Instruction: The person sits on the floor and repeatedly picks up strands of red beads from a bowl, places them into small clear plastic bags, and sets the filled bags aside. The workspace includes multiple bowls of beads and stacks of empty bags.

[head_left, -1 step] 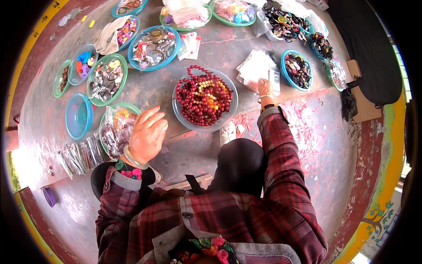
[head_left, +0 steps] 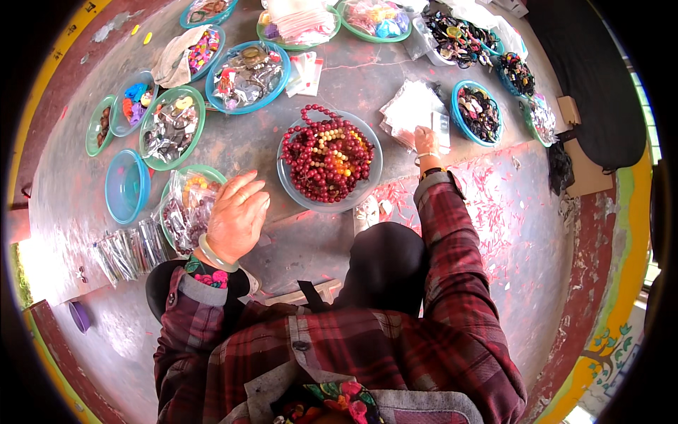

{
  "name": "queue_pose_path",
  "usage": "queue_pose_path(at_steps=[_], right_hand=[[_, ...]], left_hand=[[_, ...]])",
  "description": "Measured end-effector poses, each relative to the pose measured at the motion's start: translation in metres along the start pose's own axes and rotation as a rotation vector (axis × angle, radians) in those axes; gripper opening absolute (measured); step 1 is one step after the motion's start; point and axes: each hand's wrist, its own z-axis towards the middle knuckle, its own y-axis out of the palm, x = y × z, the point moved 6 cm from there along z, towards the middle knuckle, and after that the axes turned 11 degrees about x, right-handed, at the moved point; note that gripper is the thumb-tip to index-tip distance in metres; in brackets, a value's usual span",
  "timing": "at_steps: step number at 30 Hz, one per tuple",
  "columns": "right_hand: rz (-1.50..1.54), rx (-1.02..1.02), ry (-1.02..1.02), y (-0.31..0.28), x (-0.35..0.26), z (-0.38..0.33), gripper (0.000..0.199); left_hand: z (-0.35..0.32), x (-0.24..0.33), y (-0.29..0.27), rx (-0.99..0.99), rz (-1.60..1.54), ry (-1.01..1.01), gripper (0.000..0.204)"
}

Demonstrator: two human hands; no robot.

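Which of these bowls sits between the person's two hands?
The greyish bowl heaped with dark-red beads; only it sits between left hand and right hand. Others stand to either side or farther away.

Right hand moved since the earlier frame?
No, no visible shift either way: the right hand is in the same place at the clear packets, left of the blue basket.

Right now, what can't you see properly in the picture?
Head view: whether the right hand grips or just touches the white packets; its back hides its fingertips.
Head view: part of the green bowl beside the left hand, which covers it.
Head view: the bottom of the clear bowl, under red beads.
Head view: the far blue bowl, cut by the top edge.
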Motion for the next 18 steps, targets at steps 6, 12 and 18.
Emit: queue_pose_path(at_steps=[6,12,18], right_hand=[[0.021,-0.007,0.223,-0.011,0.003,0.002,0.024],[0.192,0.167,0.234,-0.027,0.000,0.014,0.018],[0.643,0.117,0.311,-0.018,0.021,0.028,0.020]], left_hand=[[-0.005,-0.001,-0.002,0.010,0.008,0.000,0.012],[-0.010,-0.001,-0.005,0.022,0.024,-0.005,0.012],[-0.009,0.002,-0.008,0.041,-0.020,0.018,0.014]])
